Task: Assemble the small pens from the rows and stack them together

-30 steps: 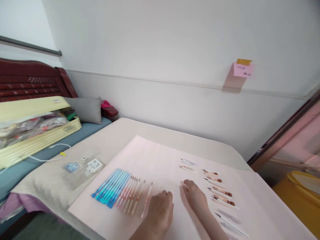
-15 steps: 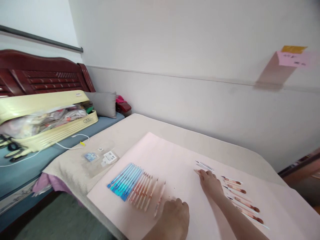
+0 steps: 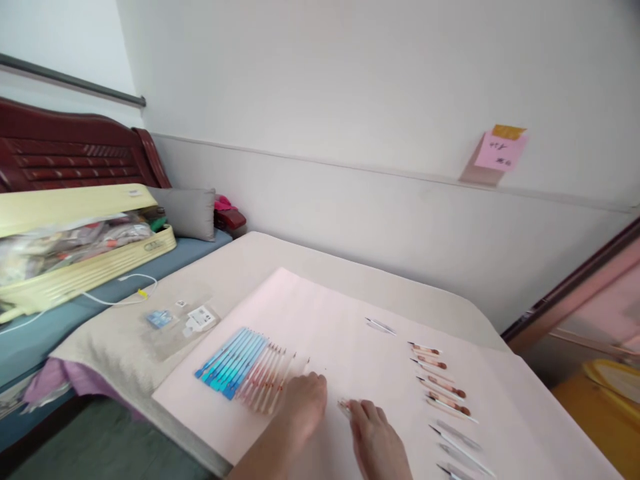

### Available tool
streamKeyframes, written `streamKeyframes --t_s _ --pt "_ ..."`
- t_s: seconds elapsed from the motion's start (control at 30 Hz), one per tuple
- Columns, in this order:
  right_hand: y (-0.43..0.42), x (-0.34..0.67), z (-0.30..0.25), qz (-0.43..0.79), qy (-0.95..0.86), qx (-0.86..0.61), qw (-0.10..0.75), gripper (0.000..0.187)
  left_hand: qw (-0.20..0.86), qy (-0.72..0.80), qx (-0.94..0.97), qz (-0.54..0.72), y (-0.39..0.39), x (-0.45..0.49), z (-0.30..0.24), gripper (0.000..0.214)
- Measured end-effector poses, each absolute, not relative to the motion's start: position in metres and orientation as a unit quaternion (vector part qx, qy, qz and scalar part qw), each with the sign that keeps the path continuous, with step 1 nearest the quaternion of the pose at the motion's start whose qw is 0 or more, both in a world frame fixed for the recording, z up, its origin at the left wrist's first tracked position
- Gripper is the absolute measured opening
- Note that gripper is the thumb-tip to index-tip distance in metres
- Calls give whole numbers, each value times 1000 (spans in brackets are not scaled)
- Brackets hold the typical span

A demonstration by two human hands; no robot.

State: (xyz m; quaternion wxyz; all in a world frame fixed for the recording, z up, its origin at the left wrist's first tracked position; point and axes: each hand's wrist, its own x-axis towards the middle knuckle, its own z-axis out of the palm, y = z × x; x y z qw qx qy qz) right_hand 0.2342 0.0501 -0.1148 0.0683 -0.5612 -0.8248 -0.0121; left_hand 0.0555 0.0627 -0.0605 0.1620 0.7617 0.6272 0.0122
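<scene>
My left hand [image 3: 306, 400] is closed and lies over the rightmost of a row of cream-and-pink pens [image 3: 273, 377], only that pen's tip [image 3: 307, 363] showing past it. Its fingertips are hidden. To the right, my right hand [image 3: 377, 433] is closed low over the paper. A short, pale pinkish pen end [image 3: 344, 405] pokes out from its fingers; the rest is covered. Blue pens [image 3: 235, 363] lie side by side at the left of the row. Further right, white pens and brown-ended pens [image 3: 445, 387] lie spaced out.
A pale pink paper sheet [image 3: 295, 293] covers much of the table. Clear plastic packaging [image 3: 185, 323] lies to its left. Beyond are an open yellow case [image 3: 85, 267] on a blue bed and a grey pillow [image 3: 185, 213]. A pink note [image 3: 500, 152] hangs on the wall.
My right hand has come back from beside the far white pen, toward me and nearer the left hand. My left hand has moved forward over the rightmost cream-and-pink pen. The view has turned right.
</scene>
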Motion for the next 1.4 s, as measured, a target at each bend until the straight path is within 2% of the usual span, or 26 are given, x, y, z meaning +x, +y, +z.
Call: streamKeyframes --t_s 0.2,0.37,0.5,0.6,0.7,0.8,0.9,1.07,1.2,1.3,1.4 --pt "42 235 -105 12 -824 -560 85 38 141 690 710 9 62 41 -57 27" --pt "41 247 -107 16 -838 -542 68 37 189 686 700 62 60 61 -49 24" --pt "41 249 -112 12 -846 -528 71 34 333 657 633 237 61 85 -53 25" --pt "41 250 -108 5 -849 -522 84 28 491 611 476 398 55 98 -58 24" --pt "40 251 -100 -4 -836 -538 108 26 575 581 294 495 42 108 -65 23" --pt "35 250 -92 10 -819 -558 133 23 641 564 153 497 29 119 -72 24" --pt "31 245 -85 38 -827 -536 162 25 715 510 111 465 24 129 -77 20" --pt "35 255 -73 93 -803 -552 202 16 711 469 98 514 31 125 -76 11" --pt "43 274 -71 75 -771 -618 135 17 688 480 80 538 39 111 -72 9" --pt "43 274 -79 76 -785 -612 57 13 686 475 76 545 42 105 -71 10" --pt "39 264 -88 72 -804 -590 4 19 689 469 76 546 42 103 -71 9"
